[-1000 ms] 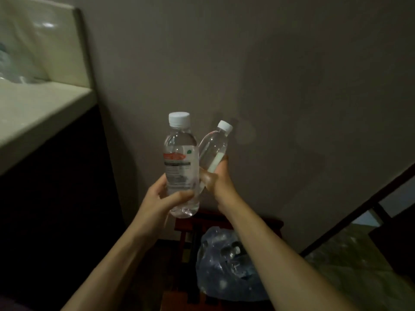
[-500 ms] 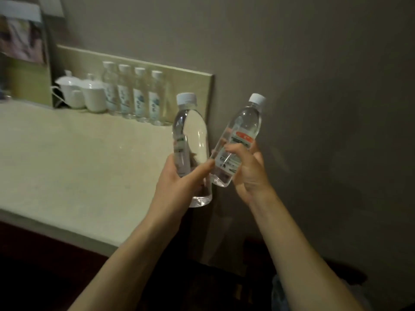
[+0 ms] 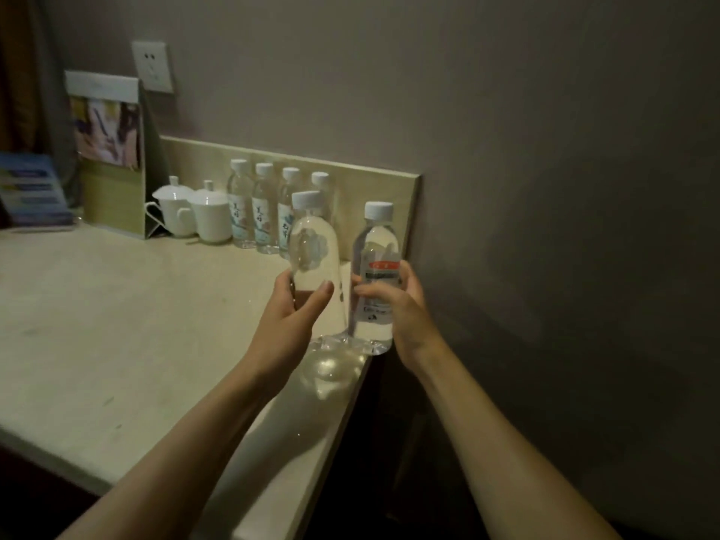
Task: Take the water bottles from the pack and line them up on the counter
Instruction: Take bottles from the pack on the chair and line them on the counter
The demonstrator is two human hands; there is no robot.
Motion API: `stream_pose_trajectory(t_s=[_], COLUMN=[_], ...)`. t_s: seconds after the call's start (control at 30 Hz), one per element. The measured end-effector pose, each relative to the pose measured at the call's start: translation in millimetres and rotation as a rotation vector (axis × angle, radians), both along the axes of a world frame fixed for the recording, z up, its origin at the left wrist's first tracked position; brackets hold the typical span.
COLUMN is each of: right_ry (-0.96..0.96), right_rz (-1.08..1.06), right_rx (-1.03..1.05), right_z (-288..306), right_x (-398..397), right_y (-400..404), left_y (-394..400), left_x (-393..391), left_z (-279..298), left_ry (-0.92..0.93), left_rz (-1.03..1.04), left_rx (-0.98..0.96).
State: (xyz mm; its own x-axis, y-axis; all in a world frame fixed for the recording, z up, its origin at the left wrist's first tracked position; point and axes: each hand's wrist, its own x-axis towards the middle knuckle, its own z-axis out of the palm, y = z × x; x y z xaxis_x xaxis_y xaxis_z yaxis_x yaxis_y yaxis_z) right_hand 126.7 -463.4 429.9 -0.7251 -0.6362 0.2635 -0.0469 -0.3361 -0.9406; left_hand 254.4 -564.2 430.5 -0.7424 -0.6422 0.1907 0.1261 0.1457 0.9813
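Observation:
My left hand [image 3: 290,317] grips a clear water bottle [image 3: 315,259] with a white cap, held upright over the right end of the pale counter [image 3: 117,325]. My right hand [image 3: 397,305] grips a second clear bottle [image 3: 376,243] with a red and white label, upright just right of the first. The bottoms of both bottles are close to the counter near its right edge; whether they touch it I cannot tell. A row of several labelled water bottles [image 3: 255,212] stands at the back against the low backsplash. The pack is out of view.
Two white lidded cups [image 3: 195,214] stand left of the bottle row. A standing card [image 3: 113,153] and a blue leaflet holder [image 3: 33,189] are at the back left. A wall socket [image 3: 152,67] is above. The wall runs close along the counter's right end.
Both bottles moved forward and down toward the counter's right end. The right bottle went from tilted to upright. The view swung from the pack below to the counter.

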Motion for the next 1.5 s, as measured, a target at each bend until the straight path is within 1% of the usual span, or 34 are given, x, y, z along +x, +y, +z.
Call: stream_pose_trajectory(t_s=[0.17, 0.27, 0.33, 0.43, 0.5, 0.57, 0.63, 0.7, 0.83, 0.87, 0.97, 1.1, 1.17, 1.23, 1.3, 1.37, 1.43, 1.5], right_ry=[0.006, 0.036, 0.022, -0.046, -0.006, 0.075, 0.138, 0.170, 0.224, 0.229, 0.176, 0.195, 0.197, 0.186, 0.191, 0.193, 0.193, 0.207], right_rz=[0.039, 0.072, 0.085, 0.047, 0.036, 0.047, 0.009, -0.090, -0.276, -0.299, -0.317, -0.338, -0.367, -0.375, -0.389, -0.430, -0.441, -0.440], right_rx=[0.002, 0.030, 0.041, 0.003, 0.023, 0.051, 0.076, 0.109, 0.237, 0.266, 0.370, 0.445, 0.441, 0.438, 0.463, 0.509, 0.512, 0.511], right_z=[-12, -18, -23, -29, -29, -28, -31, -37, -43, -41, -35, -30, -29, -30, -34, -37, -37, -38], right_x=[-30, -43, -49, -58, -61, -59, -56, -52, -43, -42, -38, -30, -28, -26, -26, -27, -28, -33], right_y=[-23, -36, -45, -54, -61, -69, -74, -74, -73, -71, -61, -54, -55, -56, -59, -63, -66, -63], left_y=[-31, -43, -53, -68, -77, -85, -91, -98, -112, -115, -118, -123, -134, -145, -151, -147, -141, -140], left_x=[-36, -50, -60, -72, -81, -89, -93, -94, -90, -88, -81, -76, -76, -76, -79, -82, -87, -96], left_z=[-6, -11, -13, -14, -15, -16, -17, -17, -19, -20, -21, -21, -24, -26, -29, -33, -37, -39], left_ry=[-0.040, -0.056, -0.053, -0.046, -0.023, -0.005, 0.014, 0.031, -0.046, -0.043, -0.011, 0.019, -0.001, -0.049, -0.045, 0.010, 0.041, 0.033], left_rz=[0.185, 0.238, 0.264, 0.265, 0.274, 0.264, 0.198, 0.088, -0.036, -0.079, -0.290, -0.510, -0.602, -0.651, -0.611, -0.470, -0.316, -0.212], left_rx=[-0.031, -0.131, -0.181, -0.191, -0.200, -0.217, -0.227, -0.225, -0.351, -0.354, -0.272, -0.171, -0.195, -0.292, -0.400, -0.480, -0.514, -0.529])
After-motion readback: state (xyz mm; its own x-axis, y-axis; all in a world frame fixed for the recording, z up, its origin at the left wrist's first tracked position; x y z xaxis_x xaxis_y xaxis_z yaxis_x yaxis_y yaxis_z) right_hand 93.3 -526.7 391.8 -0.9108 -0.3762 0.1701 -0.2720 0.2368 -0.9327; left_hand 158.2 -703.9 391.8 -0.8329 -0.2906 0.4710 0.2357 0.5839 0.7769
